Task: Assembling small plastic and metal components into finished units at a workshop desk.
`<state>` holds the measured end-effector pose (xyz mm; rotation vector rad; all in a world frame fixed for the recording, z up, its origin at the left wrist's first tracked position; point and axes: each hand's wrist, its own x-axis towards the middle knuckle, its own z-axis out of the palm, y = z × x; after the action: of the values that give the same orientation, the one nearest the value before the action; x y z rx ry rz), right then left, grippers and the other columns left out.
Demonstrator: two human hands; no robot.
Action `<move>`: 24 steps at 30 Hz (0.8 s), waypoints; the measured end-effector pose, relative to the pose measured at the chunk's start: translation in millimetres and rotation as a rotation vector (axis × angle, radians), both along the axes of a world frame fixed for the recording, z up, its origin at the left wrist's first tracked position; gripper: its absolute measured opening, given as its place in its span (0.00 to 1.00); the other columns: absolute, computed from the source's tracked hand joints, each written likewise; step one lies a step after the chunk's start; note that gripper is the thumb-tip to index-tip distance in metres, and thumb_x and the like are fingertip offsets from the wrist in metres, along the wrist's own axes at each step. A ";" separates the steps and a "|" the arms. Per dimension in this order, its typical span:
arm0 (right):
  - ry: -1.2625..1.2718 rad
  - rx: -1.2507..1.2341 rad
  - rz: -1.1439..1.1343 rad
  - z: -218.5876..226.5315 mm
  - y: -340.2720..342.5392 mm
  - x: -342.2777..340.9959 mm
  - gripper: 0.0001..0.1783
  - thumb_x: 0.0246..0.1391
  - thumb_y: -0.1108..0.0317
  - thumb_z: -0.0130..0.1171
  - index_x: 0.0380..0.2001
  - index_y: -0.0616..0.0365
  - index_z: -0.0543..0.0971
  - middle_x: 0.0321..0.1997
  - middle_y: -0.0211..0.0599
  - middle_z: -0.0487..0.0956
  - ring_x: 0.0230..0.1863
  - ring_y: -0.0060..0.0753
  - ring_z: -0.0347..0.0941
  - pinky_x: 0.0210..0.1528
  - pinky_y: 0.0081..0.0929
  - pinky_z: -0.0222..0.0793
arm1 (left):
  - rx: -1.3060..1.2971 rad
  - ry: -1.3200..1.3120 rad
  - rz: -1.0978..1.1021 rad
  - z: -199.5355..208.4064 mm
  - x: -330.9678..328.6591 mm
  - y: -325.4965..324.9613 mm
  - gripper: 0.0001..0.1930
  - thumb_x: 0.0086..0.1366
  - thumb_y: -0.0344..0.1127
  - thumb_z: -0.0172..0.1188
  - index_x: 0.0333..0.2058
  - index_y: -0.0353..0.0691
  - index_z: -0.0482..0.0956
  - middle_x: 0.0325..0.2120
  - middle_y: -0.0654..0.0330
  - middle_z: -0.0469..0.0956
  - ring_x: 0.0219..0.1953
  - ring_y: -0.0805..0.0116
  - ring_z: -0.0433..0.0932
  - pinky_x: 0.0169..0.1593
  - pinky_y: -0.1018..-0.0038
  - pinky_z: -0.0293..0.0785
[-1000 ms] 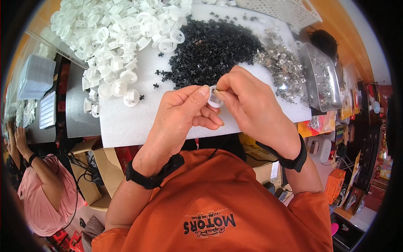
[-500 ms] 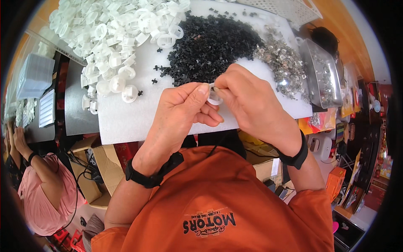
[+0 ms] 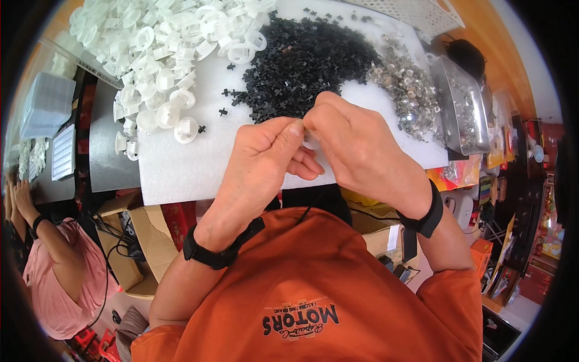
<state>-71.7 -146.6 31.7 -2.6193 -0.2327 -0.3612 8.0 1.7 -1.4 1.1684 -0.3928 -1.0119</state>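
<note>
My left hand point(image 3: 263, 151) and my right hand point(image 3: 357, 143) meet above the near part of a white foam sheet point(image 3: 181, 175). Between them is a white round plastic piece point(image 3: 311, 144), mostly covered by my fingers. My left thumb and forefinger pinch it from the left. The closed fingertips of my right hand press at its upper side; whether they also hold a small part is hidden. Just beyond my hands lies a heap of small black cross-shaped pieces point(image 3: 307, 66). A large pile of similar white plastic pieces point(image 3: 175, 42) spreads to the far left.
Small metal parts point(image 3: 410, 90) are heaped to the right, beside a clear plastic box point(image 3: 461, 108) with more inside. A white perforated basket point(image 3: 422, 15) stands at the back. At the left, another person point(image 3: 66, 265) sits near stacked clear trays point(image 3: 48, 105). A cardboard box point(image 3: 151, 241) is below the table.
My right fingers have closed further over the white plastic piece, so less of it shows. The right hand has shifted slightly left, and the view has moved a little.
</note>
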 end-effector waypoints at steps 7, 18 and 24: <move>0.090 0.396 -0.178 6.4 2.0 -4.5 0.09 0.49 0.74 0.57 0.33 0.61 0.69 0.26 0.35 0.69 0.21 0.32 0.66 0.23 0.26 0.64 | -0.034 0.067 0.038 5.7 3.3 1.7 0.15 0.68 0.39 0.51 0.40 0.29 0.75 0.28 0.54 0.78 0.26 0.68 0.80 0.29 0.78 0.77; 0.419 0.827 -0.327 9.4 1.2 -12.4 0.11 0.57 0.68 0.55 0.24 0.63 0.71 0.16 0.24 0.67 0.20 0.13 0.56 0.19 0.17 0.53 | -0.005 -0.041 0.012 5.9 -1.3 0.6 0.15 0.68 0.36 0.49 0.44 0.29 0.74 0.32 0.53 0.79 0.30 0.66 0.81 0.33 0.77 0.78; 0.421 0.814 -0.335 4.3 0.8 -14.8 0.10 0.57 0.69 0.54 0.24 0.63 0.70 0.16 0.25 0.66 0.19 0.14 0.57 0.19 0.19 0.54 | -0.025 -0.073 -0.026 2.3 -1.9 0.3 0.14 0.68 0.33 0.47 0.45 0.28 0.74 0.33 0.53 0.79 0.31 0.66 0.81 0.35 0.76 0.79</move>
<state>-86.5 -145.7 36.0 -1.8482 0.4185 0.0114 6.0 2.1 0.8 1.1826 -0.4784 -0.9856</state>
